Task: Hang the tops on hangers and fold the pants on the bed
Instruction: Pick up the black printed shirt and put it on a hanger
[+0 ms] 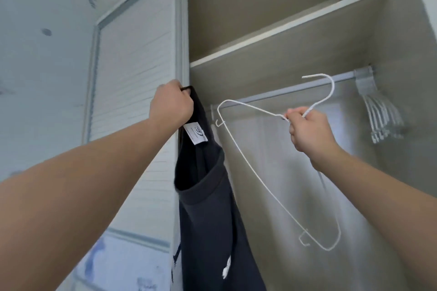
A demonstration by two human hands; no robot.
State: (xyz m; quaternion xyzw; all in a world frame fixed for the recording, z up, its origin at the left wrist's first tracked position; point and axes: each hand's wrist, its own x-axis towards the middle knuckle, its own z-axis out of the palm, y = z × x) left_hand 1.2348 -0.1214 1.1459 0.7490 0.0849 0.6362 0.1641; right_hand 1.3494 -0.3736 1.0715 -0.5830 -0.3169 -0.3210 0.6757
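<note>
head view: open wardrobe (272,59), both arms raised in front of it
top location: dark top (212,220) hangs in the air at the wardrobe's left edge, not on any hanger; bed not in view
left hand grip: left hand (171,104) fully curled, bunching the top's collar in the fist
right hand grip: right hand (307,130) closed round the white wire hanger (259,178) at its neck, just below the hook
top handling: soft, limp, light by the look; drapes and folds on itself, so it gives no resistance. Best held at the collar or shoulder seam
hanger handling: thin, stiff, light wire; may twist in the fingers. The neck hold looks right
top axis: long axis vertical, collar up, hem out of frame below; neck label (195,134) faces the camera
hanger axis: tilted; shoulder line runs diagonally, upper left to lower right, hook up, its open side to the left
hanger vs top: apart, hanger just right of the top, in front of pale fabric (295,196)
rail: rail (283,92) behind the hanger; spare hangers (383,116) bunched at its right end
judged step: feeding a hanger shoulder into the collar, not yet begun
</note>
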